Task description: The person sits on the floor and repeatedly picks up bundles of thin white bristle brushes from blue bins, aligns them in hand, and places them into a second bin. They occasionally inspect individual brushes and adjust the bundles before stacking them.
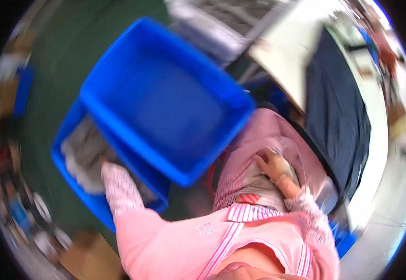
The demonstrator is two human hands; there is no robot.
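My left arm reaches down into a lower blue bin [63, 154] that holds a heap of fluffy grey-white material [84, 149]. Only a sliver of my left hand [103, 162] shows at the cuff; its fingers are hidden at the heap. Across the top of that bin, tilted, sits another blue bin [165, 93] whose blue floor and walls show. My right hand [277, 168] rests on my lap over the pink striped clothing [240, 144], thumb apart from the fingers, with nothing seen in it. The picture is blurred by motion.
To the right stands a white table [287, 42] with dark cloth [338, 116] hanging over its near edge. A white crate [212, 32] with grey contents is at the far side. A cardboard box [91, 259] lies at lower left, with cluttered goods along the left rim.
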